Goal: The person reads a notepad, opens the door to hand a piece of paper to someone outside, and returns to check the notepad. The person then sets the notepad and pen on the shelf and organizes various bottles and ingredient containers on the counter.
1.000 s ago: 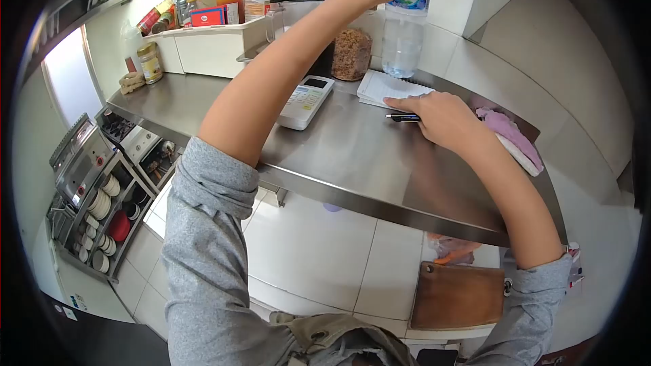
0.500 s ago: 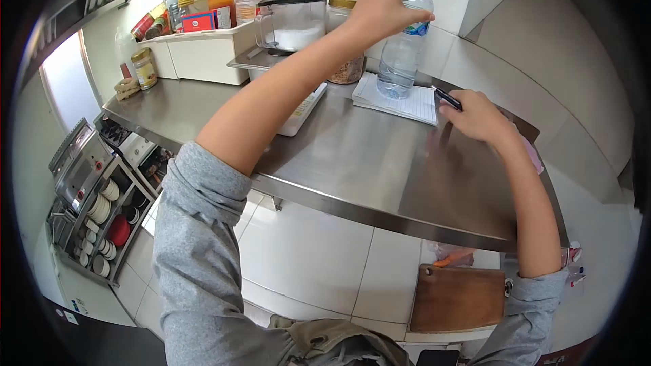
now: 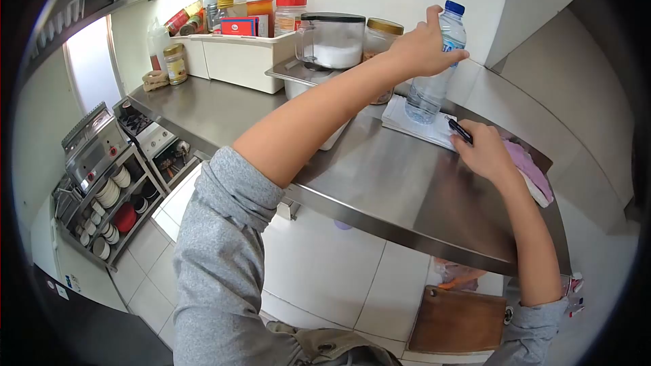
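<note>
A clear plastic water bottle (image 3: pixel 426 98) with a blue cap stands upright on a white lined notepad (image 3: pixel 400 119) on the steel counter. Around the bottle's upper part, near its label, is my left hand (image 3: pixel 426 47), its thumb across the near side and one finger raised toward the cap; the other fingers are partly hidden. A black pen (image 3: pixel 460 130) is held in my right hand (image 3: pixel 487 151), close to the notepad's right edge, its tip pointing toward the bottle's base.
Past my left forearm are a clear jug of white powder (image 3: pixel 339 54), a gold-lidded jar (image 3: pixel 384 30) and a white bin (image 3: pixel 237 61) of sauce bottles. A purple cloth (image 3: pixel 527 166) lies at the counter's right. Below are a wooden board (image 3: pixel 456 322) and a dish rack (image 3: pixel 112 203).
My view has shifted, so the counter and its items appear lower and farther right, with more of the purple cloth showing. Both hands keep their holds on the bottle and pen.
</note>
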Demonstrator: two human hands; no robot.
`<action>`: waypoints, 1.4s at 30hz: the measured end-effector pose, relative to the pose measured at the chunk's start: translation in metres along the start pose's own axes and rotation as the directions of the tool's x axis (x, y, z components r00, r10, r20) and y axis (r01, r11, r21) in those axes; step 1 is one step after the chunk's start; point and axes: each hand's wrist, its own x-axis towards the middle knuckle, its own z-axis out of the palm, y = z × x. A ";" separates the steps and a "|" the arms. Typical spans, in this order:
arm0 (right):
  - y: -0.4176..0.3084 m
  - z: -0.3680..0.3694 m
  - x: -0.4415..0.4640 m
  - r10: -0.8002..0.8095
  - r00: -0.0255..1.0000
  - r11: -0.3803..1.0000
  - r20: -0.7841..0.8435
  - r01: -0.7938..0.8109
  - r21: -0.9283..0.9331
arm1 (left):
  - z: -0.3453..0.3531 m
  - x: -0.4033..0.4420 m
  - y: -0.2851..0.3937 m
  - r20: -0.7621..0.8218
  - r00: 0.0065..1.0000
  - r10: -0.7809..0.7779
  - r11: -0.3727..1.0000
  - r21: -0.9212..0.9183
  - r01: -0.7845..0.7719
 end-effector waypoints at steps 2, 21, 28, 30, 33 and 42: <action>0.005 0.001 -0.001 -0.020 1.000 1.000 -0.008 0.020 0.003 | -0.001 0.000 0.002 0.053 0.997 -0.051 0.999 -0.001 0.051; -0.011 -0.009 -0.002 -0.009 0.995 0.998 -0.103 0.002 -0.069 | -0.120 -0.006 -0.004 0.150 0.764 -0.627 0.530 0.801 0.278; -0.010 -0.011 -0.006 0.044 0.990 0.995 -0.134 -0.055 -0.080 | -0.103 -0.018 0.016 0.061 0.830 -0.554 0.494 0.827 0.269; -0.006 -0.013 -0.007 0.061 0.989 0.992 -0.136 -0.076 -0.105 | -0.100 -0.019 0.022 0.035 0.812 -0.583 0.447 0.848 0.284; 0.014 -0.009 -0.006 0.096 0.978 0.956 -0.184 -0.142 -0.256 | -0.101 -0.021 0.023 0.036 0.864 -0.501 0.424 0.881 0.209; 0.063 0.000 -0.002 0.158 0.987 0.890 0.013 -0.137 -0.434 | -0.118 -0.034 0.054 -0.060 0.993 -0.098 0.628 0.771 0.109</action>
